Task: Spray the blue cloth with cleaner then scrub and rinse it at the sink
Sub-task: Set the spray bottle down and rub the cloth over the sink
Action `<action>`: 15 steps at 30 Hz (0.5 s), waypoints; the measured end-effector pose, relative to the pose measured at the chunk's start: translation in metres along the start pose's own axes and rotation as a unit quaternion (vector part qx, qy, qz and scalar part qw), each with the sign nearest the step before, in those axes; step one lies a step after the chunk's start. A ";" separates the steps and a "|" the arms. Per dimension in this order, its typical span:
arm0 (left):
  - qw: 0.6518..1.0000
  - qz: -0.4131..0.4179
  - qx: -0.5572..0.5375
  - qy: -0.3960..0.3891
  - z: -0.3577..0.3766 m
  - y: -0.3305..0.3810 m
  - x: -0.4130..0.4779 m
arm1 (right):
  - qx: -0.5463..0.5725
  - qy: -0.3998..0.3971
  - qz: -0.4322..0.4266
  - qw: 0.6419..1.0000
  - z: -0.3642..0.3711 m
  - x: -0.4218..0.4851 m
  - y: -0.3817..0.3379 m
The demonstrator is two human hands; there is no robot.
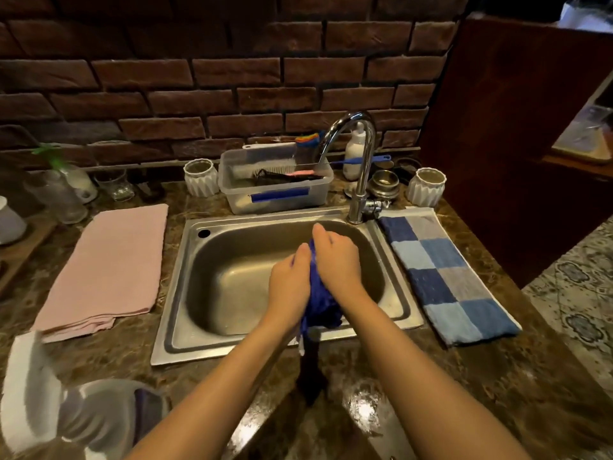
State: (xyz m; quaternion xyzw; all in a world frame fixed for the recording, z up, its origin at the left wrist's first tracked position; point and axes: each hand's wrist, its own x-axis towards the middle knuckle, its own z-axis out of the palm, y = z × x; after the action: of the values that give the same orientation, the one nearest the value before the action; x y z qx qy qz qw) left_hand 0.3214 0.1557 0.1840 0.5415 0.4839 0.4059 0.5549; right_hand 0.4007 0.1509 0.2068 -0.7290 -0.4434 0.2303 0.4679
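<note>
A bunched dark blue cloth (320, 302) is pressed between both my hands over the steel sink (185, 260). My left hand (290, 282) grips it from the left and my right hand (336, 260) from the right, fingers closed around the fabric. A tail of the cloth hangs down over the sink's front rim. The chrome tap (360, 167) arches above the back right of the basin; no water stream is visible. A spray bottle with a green trigger (59, 180) stands at the far left by the wall.
A folded pink towel (109, 267) lies left of the sink, a blue checked towel (444, 277) right of it. A clear tub of brushes (275, 190), two white ribbed cups, a soap bottle (355, 147) and glassware line the brick wall. A plastic container (99, 416) sits front left.
</note>
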 end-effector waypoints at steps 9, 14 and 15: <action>0.990 -0.095 -0.105 0.010 0.036 0.000 0.067 | -0.032 -0.029 -0.077 0.996 0.012 0.050 0.031; 0.989 -0.104 -0.058 0.091 0.054 -0.014 0.082 | 0.006 -0.090 -0.005 0.996 0.018 0.113 0.043; 0.990 -0.102 -0.044 0.085 0.054 -0.016 0.087 | 0.020 -0.098 0.016 0.995 0.021 0.119 0.050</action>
State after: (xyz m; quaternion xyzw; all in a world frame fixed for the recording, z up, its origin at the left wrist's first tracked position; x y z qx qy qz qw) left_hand 0.3909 0.2274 0.1568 0.4280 0.5638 0.4121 0.5738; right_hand 0.4664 0.2553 0.1629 -0.7001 -0.4712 0.3169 0.4328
